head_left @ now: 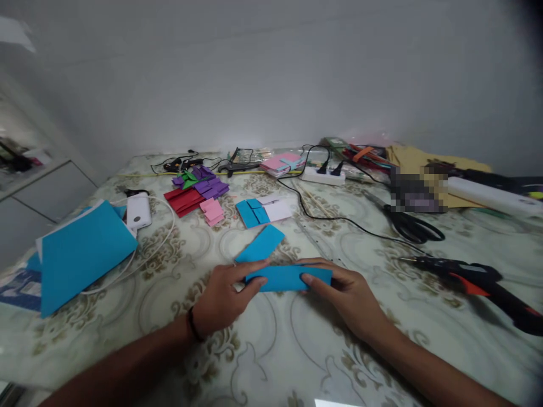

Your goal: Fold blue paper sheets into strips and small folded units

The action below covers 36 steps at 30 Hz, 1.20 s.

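Observation:
A strip of blue paper (282, 279) is stretched level between my two hands, just over the patterned tablecloth. My left hand (231, 294) pinches its left end, thumb in front and fingers behind. Near the other end, my right hand (345, 294) grips it the same way, with the thumb pressed on the front face. Behind the strip lies another blue paper piece (262, 244), slanting up to the right. Farther back rests a folded blue paper piece (253, 213) beside a white one (278, 208).
Folded purple paper (211, 188), red paper (184, 200) and pink paper (211, 211) lie back left. Blue sheets (87, 254) and a white power bank (138, 210) are at left. Scissors (413, 225), a soldering-iron-like tool (475, 277) and a power strip (323, 176) lie right, with a black cable crossing.

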Each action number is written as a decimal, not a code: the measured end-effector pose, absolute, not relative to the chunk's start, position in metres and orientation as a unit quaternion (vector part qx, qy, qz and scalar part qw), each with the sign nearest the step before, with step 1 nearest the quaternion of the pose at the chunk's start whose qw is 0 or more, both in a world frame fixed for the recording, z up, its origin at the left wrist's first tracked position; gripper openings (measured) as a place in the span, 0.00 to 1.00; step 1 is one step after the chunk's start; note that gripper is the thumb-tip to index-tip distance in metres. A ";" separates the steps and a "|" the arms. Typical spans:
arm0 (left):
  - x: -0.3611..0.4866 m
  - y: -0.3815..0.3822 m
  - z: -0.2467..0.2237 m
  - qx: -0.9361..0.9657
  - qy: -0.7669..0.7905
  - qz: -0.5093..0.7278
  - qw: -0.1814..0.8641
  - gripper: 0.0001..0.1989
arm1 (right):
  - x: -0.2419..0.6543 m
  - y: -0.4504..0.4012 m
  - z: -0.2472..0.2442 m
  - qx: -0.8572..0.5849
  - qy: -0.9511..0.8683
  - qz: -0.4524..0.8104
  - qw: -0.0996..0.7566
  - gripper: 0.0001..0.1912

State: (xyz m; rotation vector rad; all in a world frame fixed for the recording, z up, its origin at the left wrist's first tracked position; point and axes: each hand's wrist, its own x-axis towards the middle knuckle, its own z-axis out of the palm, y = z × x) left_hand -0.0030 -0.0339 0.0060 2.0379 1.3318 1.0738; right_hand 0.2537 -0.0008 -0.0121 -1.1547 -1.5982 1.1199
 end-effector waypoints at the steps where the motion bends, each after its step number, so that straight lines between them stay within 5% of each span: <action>1: -0.002 -0.034 0.007 0.742 0.487 0.394 0.241 0.16 | 0.254 -0.001 -0.013 -0.462 -0.635 0.449 0.427 0.16; 36: -0.017 -0.034 0.006 0.701 0.525 0.417 0.242 0.12 | 0.232 -0.017 -0.005 -0.311 -0.570 0.595 0.475 0.12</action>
